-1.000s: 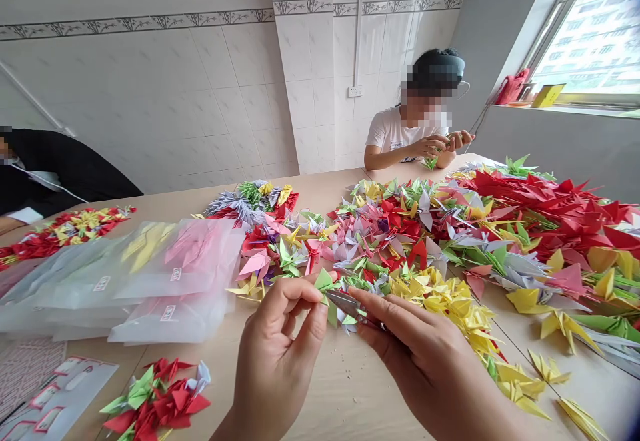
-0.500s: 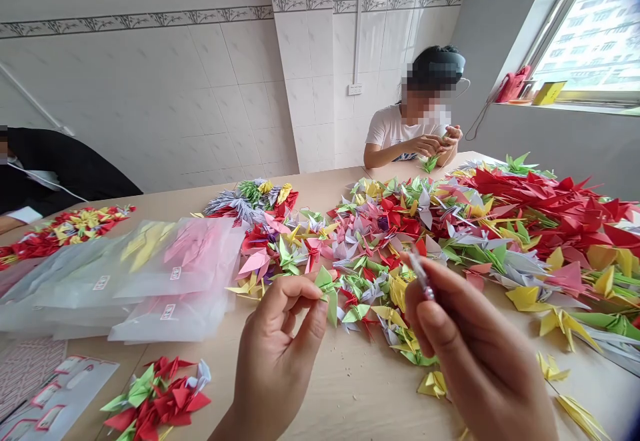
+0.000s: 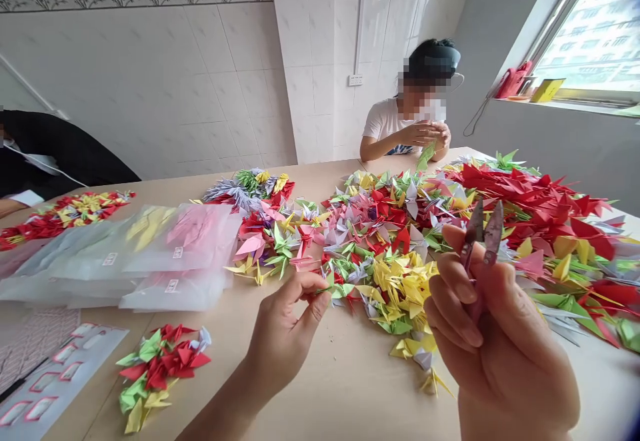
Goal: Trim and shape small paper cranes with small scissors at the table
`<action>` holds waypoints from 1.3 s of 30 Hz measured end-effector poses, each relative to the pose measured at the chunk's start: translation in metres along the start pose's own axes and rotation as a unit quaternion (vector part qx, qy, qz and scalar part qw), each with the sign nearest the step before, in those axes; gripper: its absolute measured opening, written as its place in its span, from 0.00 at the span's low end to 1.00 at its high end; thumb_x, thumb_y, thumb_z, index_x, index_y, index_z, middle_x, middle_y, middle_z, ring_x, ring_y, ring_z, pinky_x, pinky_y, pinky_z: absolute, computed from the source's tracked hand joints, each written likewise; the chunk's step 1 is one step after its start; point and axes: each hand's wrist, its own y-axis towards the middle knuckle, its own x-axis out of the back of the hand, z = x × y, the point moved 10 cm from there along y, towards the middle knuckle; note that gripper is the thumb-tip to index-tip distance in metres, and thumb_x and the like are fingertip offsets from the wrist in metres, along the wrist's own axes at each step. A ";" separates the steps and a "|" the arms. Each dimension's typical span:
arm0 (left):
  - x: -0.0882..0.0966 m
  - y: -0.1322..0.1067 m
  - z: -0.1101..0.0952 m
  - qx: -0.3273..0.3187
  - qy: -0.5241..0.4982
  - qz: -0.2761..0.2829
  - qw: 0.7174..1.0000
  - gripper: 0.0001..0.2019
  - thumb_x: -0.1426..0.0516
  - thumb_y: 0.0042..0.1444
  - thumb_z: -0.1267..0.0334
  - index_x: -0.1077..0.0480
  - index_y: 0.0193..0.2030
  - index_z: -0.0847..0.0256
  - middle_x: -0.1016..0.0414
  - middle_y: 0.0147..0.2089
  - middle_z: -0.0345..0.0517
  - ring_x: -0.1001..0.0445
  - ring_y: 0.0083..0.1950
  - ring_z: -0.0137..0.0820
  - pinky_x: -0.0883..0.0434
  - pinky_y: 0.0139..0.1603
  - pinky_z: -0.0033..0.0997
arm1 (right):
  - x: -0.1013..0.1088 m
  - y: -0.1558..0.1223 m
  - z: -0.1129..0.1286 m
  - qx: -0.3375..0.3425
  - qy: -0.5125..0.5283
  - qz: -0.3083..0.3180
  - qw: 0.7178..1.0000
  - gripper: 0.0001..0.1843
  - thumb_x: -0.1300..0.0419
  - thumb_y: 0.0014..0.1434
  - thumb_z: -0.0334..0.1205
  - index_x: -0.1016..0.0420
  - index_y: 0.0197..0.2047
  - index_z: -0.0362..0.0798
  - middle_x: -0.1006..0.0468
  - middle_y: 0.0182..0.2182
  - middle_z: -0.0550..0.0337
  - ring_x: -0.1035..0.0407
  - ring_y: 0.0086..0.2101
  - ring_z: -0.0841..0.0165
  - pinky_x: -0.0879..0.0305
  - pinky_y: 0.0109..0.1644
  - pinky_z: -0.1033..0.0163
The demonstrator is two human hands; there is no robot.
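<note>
My left hand [image 3: 285,334] is closed, thumb and forefinger pinching a small green paper crane [image 3: 329,282] over the near edge of the folded-paper pile. In front of the heap of yellow paper cranes [image 3: 404,280] and to its right, my right hand [image 3: 505,354] grips a pair of small thread snips [image 3: 493,233]. Their two worn metal blades point upward and stand apart; the handles are mostly hidden in my fingers. A small cluster of red, green and yellow paper cranes [image 3: 173,361] lies left of my left hand.
Translucent plastic bags [image 3: 150,261] with folded paper inside lie at left. A label sheet [image 3: 65,378] is at the front left. The red crane pile [image 3: 540,198] spreads at right. Across the table a person [image 3: 407,124] handles green paper; another person's dark sleeve [image 3: 65,151] is far left.
My right hand has moved right and turned, so the snips now point up with both blades showing. The green crane in my left hand has turned. Across the table, the person's green paper has shifted.
</note>
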 end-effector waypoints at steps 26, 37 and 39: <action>0.103 -0.146 0.136 0.015 0.497 -0.057 0.866 0.15 0.52 0.54 0.70 0.30 0.46 0.60 0.31 0.53 0.52 0.33 0.53 0.42 0.38 0.55 0.43 | 0.219 -0.139 -0.043 -0.244 -0.251 -0.175 0.920 0.25 0.35 0.49 0.50 0.29 0.50 0.52 0.36 0.26 0.63 0.46 0.22 0.77 0.45 0.18 0.79; 0.031 -0.139 0.100 -0.050 0.416 0.023 0.908 0.21 0.47 0.56 0.58 0.40 0.55 0.60 0.33 0.55 0.53 0.38 0.58 0.41 0.42 0.60 0.44 | 0.240 -0.166 -0.046 -0.285 -0.293 -0.210 0.888 0.22 0.36 0.48 0.51 0.26 0.46 0.54 0.33 0.28 0.59 0.39 0.26 0.72 0.40 0.21 0.75; 0.022 -0.132 0.101 -0.053 0.430 0.037 0.901 0.19 0.47 0.56 0.57 0.38 0.54 0.60 0.33 0.55 0.52 0.38 0.58 0.40 0.42 0.59 0.42 | 0.237 -0.167 -0.045 -0.281 -0.302 -0.205 0.887 0.22 0.36 0.48 0.52 0.26 0.46 0.54 0.32 0.28 0.60 0.40 0.25 0.73 0.41 0.20 0.75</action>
